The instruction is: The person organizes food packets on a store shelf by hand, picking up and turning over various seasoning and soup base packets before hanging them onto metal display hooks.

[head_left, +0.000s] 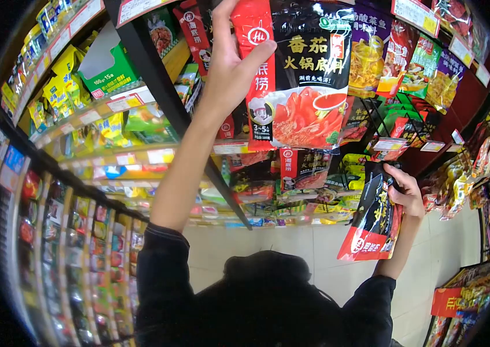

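My left hand [228, 66] is raised to the shelf, gripping a red-and-black hot pot base packet [308, 81] by its left edge. The thumb presses on the red strip, and the fingers are partly hidden behind the packet and by the top of the view. The packet is upright, its front facing me, with a picture of a red tomato dish. Lower down on the right, my right hand [408, 195] is closed around the edge of a second black-and-red hot pot base packet [372, 211]. This one hangs tilted, with its red end toward the floor.
Shelves with price tags [126, 103] run along the left, holding yellow packets [68, 75] and a green box [108, 75]. Purple seasoning packets [367, 49] hang behind on the right. A dark shelf post [158, 69] stands beside my left forearm. Pale tiled floor [331, 246] lies below.
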### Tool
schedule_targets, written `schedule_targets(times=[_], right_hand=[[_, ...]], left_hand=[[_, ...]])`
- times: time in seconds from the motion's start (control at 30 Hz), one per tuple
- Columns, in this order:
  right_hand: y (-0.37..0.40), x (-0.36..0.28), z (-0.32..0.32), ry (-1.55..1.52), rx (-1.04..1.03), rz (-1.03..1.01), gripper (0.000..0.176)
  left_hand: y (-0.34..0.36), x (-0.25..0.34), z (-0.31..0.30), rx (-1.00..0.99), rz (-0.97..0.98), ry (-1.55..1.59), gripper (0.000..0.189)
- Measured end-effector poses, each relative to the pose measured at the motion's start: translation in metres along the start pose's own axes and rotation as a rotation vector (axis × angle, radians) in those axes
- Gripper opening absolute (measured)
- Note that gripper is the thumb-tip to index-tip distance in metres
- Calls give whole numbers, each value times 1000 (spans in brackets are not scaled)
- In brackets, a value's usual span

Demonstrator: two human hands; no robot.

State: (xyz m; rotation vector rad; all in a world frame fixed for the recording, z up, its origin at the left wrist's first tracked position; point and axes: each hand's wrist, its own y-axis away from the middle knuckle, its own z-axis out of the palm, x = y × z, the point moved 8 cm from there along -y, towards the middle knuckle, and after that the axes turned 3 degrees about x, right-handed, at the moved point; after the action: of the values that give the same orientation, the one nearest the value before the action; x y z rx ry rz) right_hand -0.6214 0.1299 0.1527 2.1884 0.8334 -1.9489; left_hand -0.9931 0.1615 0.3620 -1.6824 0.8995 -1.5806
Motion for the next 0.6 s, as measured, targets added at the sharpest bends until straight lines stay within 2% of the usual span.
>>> schedule_targets(times=[0.07,0.1,0.2,0.23,0.33,0.37,0.47,0.5,0.6], right_hand=[[6,13,-6,-43,21,27,57],[9,19,-8,-68,34,48,58],[17,37,-15,-109,91,113,59],[19,43,-17,-117,111,134,59],[22,55,-19,-175,150,150,59],[23,58,-20,-213,144,167,60],[26,63,-19,-225,178,182,61],[25,66,-18,-263,154,207,61],[25,70,-15,-256,171,245,61]], left_hand=[[-5,-9,-1,-6,158,-312,53],[-3,3,8,-7,1,-308,47],[-7,-6,7,39,18,-150,49],[-6,8,12,46,-15,-182,51],[-12,6,2,66,152,-200,50],[-9,4,0,100,122,-183,51],[-5,8,1,119,193,-154,52],[-5,4,-1,141,147,-186,49],[-12,-7,-2,123,211,-195,52]])
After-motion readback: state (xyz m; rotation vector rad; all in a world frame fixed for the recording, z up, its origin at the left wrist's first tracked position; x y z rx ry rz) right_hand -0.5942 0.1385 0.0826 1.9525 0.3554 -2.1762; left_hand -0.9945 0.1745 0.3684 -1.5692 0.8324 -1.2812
